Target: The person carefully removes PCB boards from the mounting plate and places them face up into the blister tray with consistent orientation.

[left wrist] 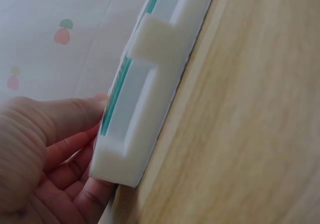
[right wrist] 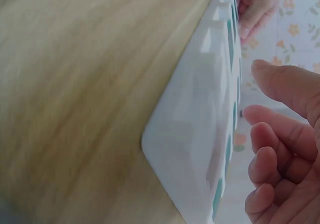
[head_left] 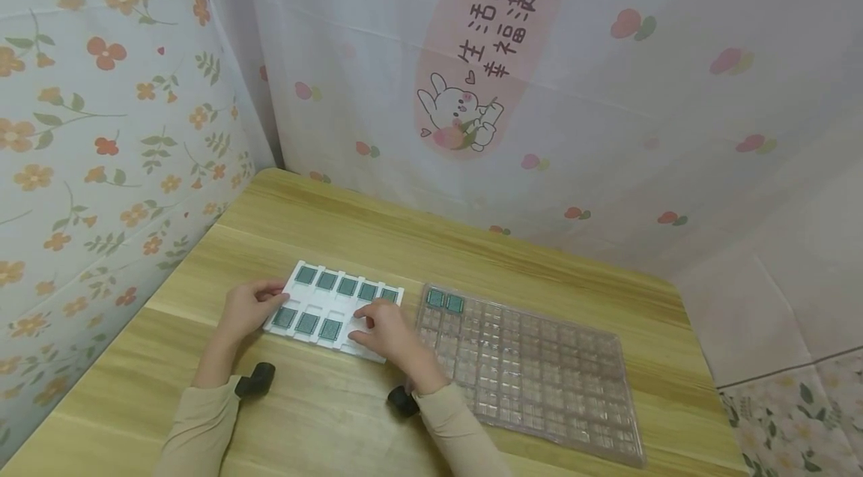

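A white foam-like tray lies on the table with green square chips in its two rows of slots. Thumb and fingers of my left hand grip the tray's left end; in the left wrist view the thumb lies near a chip's edge. My right hand hovers over the tray's right part. In the right wrist view its thumb and index finger stand apart, with nothing visible between them. Part of the tray's near right slots is hidden behind that hand.
A clear plastic tray with many small compartments lies right of the white one. Two green chips sit in its far left corner. Dark wrist-worn devices are near both sleeves. Printed curtains hang behind the wooden table.
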Demonstrator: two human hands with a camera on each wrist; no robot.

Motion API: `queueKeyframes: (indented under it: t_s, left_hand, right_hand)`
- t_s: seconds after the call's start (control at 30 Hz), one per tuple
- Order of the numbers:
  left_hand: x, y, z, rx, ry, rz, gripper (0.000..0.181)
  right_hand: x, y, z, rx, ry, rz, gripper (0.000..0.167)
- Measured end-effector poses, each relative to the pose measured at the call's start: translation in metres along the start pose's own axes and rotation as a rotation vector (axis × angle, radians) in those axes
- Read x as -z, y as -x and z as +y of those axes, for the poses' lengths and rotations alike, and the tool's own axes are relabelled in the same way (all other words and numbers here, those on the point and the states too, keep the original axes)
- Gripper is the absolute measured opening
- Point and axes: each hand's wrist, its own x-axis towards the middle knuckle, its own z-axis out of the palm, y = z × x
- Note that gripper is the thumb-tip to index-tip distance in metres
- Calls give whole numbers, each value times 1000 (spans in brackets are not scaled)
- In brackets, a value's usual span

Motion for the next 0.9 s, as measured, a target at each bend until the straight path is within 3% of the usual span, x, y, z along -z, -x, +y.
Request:
queueKeyframes:
  t_s: [0.2, 0.9]
  left_hand:
    - [1, 0, 1, 5, -3, -1, 25]
    - [0, 0, 1, -9, 1, 1, 25]
  right_hand:
    - [-9, -4, -7, 2, -52, -21, 25]
    - [-28, -7, -17, -33, 28, 49, 27]
